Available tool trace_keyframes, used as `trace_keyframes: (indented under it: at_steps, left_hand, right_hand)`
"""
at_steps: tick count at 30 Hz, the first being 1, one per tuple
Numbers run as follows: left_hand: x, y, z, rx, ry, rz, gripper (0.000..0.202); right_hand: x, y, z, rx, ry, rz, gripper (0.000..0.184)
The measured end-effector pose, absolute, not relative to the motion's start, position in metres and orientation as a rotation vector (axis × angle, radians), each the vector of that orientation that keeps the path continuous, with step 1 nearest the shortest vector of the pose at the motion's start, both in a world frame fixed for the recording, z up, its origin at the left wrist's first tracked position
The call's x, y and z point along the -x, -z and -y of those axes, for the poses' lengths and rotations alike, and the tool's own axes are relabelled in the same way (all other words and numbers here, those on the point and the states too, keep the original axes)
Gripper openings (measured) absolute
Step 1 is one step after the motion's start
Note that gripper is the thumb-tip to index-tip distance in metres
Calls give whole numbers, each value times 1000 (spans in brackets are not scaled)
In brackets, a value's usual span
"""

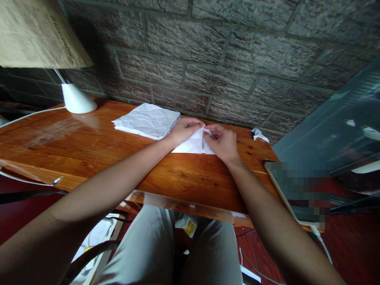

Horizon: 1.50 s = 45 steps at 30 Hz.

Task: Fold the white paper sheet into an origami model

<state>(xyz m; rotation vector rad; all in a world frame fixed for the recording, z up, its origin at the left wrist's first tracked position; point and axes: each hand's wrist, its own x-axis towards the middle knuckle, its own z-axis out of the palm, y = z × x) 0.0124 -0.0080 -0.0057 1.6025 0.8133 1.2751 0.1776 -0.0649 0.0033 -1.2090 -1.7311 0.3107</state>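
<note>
A white sheet of folded paper [190, 144] lies on the wooden table, with a slit or fold line running up its right part. My left hand [188, 128] rests over its upper left side, thumb and fingers pinched at the top edge. From the right, my right hand [221, 140] pinches the paper's right part between thumb and fingers. The two hands' fingertips nearly meet at the top of the paper. Beside my left hand is a stack of creased white paper [148, 118]. The fingers hide part of the sheet.
A lamp [78, 99] with a printed shade stands at the left. A small folded paper piece [259, 134] lies at the table's right end. A tablet-like device [292, 190], partly blurred out, sits at the right edge with a white cable [322, 241]. A brick-patterned wall [202, 63] rises behind.
</note>
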Motion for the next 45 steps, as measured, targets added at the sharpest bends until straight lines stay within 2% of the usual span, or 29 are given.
trace_keyframes:
  at_steps: [14, 34, 45]
  left_hand:
    - [-15, 3, 14, -1365, -1235, -759, 14]
    - [-10, 6, 6, -1223, -1083, -716, 27]
    - [-6, 4, 6, -1402, -1065, -708, 30]
  right_hand:
    - [-177, -4, 65, 1246, -204, 1787, 20]
    - [-173, -9, 69, 1296, -34, 1889, 21]
    - [-185, -6, 61, 1176, -308, 1820, 22]
